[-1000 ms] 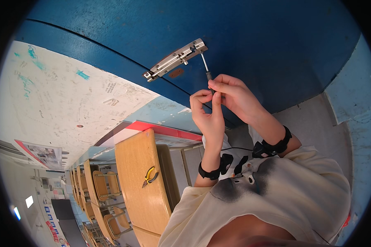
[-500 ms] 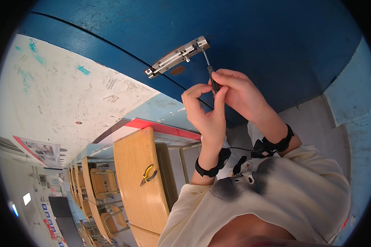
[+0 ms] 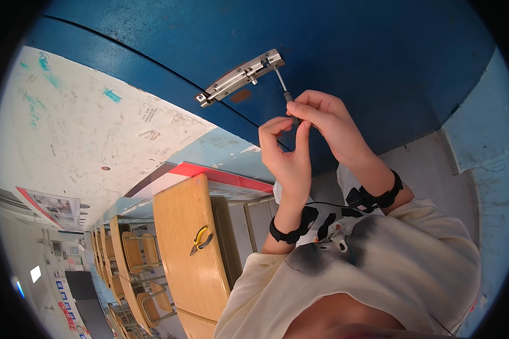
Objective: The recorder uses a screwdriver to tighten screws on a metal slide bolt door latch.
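A silver barrel bolt (image 3: 240,77) is mounted on a blue door (image 3: 367,62), lying across the dark gap to the frame. The tip of a screwdriver (image 3: 281,79) meets the bolt's plate near its right end. My right hand (image 3: 328,121) pinches the screwdriver's dark handle between thumb and fingers. Just left of it, my left hand (image 3: 285,152) closes its fingertips on the lower end of the same handle. The fingers cover most of the handle. Black straps circle both wrists.
Yellow-handled pliers (image 3: 200,241) lie on a wooden desk (image 3: 178,209) at lower left. More desks and chairs (image 3: 138,251) stand beyond it. A scuffed white wall (image 3: 96,124) adjoins the door on the left, and a pale blue wall (image 3: 481,113) rises at right.
Both hands still hold the screwdriver at the bolt. The left hand's fingers have shifted slightly right and curled closer to the handle; the right hand's grip has changed a little.
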Motion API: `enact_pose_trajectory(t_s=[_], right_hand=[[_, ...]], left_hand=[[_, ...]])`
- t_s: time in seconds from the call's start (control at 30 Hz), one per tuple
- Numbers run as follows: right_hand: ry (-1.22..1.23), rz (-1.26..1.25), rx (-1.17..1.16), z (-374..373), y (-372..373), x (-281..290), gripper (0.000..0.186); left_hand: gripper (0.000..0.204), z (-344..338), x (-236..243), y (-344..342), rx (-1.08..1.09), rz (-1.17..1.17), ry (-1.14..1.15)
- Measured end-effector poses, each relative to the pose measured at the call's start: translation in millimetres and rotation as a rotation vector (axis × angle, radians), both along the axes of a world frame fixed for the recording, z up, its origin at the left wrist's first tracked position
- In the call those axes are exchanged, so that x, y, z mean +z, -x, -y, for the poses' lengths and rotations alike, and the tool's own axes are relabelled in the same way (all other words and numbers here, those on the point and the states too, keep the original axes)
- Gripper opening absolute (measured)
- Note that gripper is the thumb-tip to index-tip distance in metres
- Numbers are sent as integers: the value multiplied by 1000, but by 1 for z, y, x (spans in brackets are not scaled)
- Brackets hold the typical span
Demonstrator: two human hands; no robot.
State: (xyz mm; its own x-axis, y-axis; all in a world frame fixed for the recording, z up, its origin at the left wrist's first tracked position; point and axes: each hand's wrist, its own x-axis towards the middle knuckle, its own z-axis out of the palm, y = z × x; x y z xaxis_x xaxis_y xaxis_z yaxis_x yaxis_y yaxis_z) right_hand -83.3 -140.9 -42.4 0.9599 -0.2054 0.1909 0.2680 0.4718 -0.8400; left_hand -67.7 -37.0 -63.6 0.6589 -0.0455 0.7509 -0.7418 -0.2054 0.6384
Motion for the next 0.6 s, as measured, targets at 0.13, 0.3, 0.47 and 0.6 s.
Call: enact_pose_trajectory(t_s=[0.13,0.3,0.47,0.6], right_hand=[[24,17,-11,-2,-1,2,19],[2,-61,34,-5,-1,6,20],[-56,-75,96,-5,-4,2,21],[-82,-105,142,1,-2,1,22]], left_hand=[[17,-5,1,2,22,-95,-97],[22,-6,6,5,-22,-205,-174],[23,-1,12,10,46,-281,-227],[31,-6,17,9,-158,-423,-130]])
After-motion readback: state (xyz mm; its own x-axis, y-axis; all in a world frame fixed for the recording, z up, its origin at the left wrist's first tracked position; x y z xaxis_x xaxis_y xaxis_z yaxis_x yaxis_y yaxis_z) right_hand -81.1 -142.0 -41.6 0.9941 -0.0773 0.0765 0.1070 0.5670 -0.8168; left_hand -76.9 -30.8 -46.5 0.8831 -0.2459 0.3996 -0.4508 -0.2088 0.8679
